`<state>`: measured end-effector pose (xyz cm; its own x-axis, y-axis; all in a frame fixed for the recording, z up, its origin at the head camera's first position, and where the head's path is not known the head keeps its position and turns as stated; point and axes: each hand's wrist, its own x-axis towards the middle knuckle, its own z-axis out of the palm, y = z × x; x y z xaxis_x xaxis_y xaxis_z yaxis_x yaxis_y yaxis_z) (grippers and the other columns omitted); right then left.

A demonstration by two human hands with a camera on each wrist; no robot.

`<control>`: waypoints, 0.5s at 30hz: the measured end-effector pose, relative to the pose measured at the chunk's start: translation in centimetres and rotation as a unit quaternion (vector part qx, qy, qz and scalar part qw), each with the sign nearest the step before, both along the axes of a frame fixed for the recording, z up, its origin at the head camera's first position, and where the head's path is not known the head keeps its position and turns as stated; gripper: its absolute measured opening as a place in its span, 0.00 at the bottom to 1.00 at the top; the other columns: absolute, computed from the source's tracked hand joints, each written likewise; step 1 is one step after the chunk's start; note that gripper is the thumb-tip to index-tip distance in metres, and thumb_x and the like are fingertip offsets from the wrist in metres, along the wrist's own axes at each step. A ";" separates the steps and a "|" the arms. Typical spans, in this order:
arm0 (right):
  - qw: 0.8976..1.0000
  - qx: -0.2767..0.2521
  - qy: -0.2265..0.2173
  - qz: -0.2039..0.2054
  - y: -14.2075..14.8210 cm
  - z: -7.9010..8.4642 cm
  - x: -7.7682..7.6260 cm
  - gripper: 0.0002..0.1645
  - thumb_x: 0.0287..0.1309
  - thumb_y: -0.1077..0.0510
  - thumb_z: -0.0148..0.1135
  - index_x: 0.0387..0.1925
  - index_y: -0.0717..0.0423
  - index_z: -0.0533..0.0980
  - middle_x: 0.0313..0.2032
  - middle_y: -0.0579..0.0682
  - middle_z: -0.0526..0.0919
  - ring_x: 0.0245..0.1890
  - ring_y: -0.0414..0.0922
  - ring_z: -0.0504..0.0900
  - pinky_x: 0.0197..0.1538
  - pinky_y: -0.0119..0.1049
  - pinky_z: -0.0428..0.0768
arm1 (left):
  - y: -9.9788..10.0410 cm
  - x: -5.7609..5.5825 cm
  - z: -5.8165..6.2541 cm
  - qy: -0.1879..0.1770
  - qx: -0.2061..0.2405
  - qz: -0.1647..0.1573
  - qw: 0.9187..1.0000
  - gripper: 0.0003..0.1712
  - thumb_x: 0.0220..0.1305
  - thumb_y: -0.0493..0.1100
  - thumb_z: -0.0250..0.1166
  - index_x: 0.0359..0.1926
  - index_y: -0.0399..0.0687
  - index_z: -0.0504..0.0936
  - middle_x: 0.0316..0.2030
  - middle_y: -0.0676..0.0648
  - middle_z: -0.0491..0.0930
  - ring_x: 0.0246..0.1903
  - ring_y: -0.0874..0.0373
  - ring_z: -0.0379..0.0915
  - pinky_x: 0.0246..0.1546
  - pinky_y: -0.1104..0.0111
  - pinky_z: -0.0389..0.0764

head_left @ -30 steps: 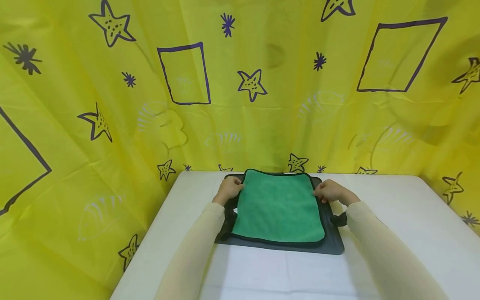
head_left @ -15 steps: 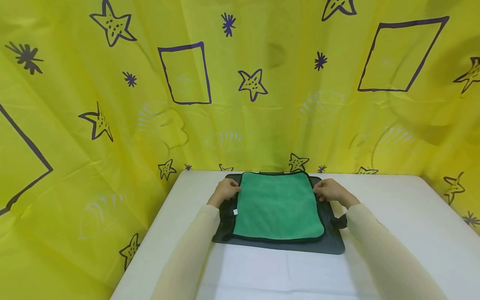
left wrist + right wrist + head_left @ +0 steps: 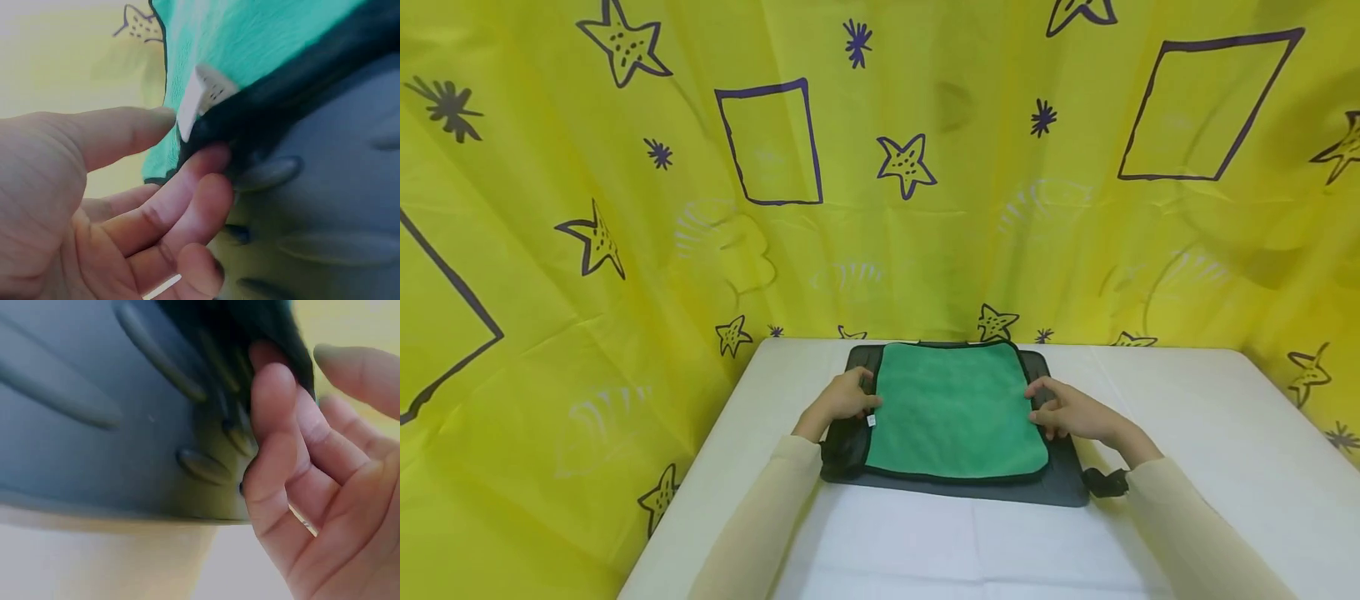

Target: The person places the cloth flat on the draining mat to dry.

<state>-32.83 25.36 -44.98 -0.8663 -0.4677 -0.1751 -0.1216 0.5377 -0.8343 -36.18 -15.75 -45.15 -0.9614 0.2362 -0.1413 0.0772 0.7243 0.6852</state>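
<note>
A green cloth (image 3: 955, 408) with black edging lies spread over a dark grey board (image 3: 970, 492), whose surface bears raised oval ridges in the wrist views. My left hand (image 3: 845, 396) is at the cloth's left edge, beside a small white tag (image 3: 200, 97). In the left wrist view its thumb reaches the tag while the loosely bent fingers lie below the black edging. At the opposite edge is my right hand (image 3: 1070, 408), thumb and index finger spread apart at the border. The right wrist view shows its other fingers loosely bent by the cloth's edge, over the ridges.
The board rests on a white-covered table (image 3: 1180, 400). Behind and to the left hangs a yellow curtain (image 3: 955, 250) printed with stars and squares. Black wrist straps (image 3: 1105, 482) sit at both cuffs.
Both hands have slid toward me along the cloth's side edges, and their fingers have spread from a pinch. The cloth's left side has shifted slightly, and its white tag shows more plainly.
</note>
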 end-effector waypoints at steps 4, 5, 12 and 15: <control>0.999 0.005 0.013 0.041 -0.1 0.1 1.5 0.22 0.73 0.57 0.58 0.61 0.63 0.69 0.25 0.53 0.79 0.28 0.47 0.79 0.34 0.38 0.78 | -0.1 1.4 0.0 -0.006 0.008 -0.023 1.000 0.34 0.67 0.45 0.70 0.69 0.40 0.70 0.21 0.49 0.80 0.20 0.58 0.75 0.32 0.66 0.74; 0.999 0.009 0.015 0.050 -0.1 0.2 1.8 0.20 0.73 0.56 0.58 0.60 0.63 0.71 0.27 0.53 0.80 0.29 0.47 0.80 0.34 0.38 0.79 | -0.2 1.7 0.0 -0.006 0.013 -0.028 0.999 0.33 0.67 0.45 0.70 0.68 0.40 0.71 0.20 0.49 0.79 0.20 0.58 0.73 0.30 0.67 0.73; 0.996 0.024 0.028 0.085 0.2 0.3 3.2 0.19 0.78 0.54 0.51 0.57 0.62 0.78 0.37 0.51 0.81 0.33 0.45 0.81 0.38 0.36 0.81 | -0.7 3.5 -0.5 -0.007 0.033 -0.057 0.998 0.23 0.67 0.45 0.70 0.60 0.44 0.78 0.16 0.52 0.72 0.18 0.59 0.69 0.25 0.69 0.70; 0.995 0.005 0.036 0.098 0.6 0.3 3.5 0.20 0.79 0.59 0.45 0.59 0.65 0.77 0.35 0.53 0.81 0.34 0.46 0.82 0.38 0.36 0.80 | -0.8 4.0 -0.6 -0.009 0.045 -0.062 0.997 0.19 0.67 0.43 0.69 0.57 0.44 0.79 0.16 0.52 0.72 0.18 0.60 0.69 0.24 0.69 0.70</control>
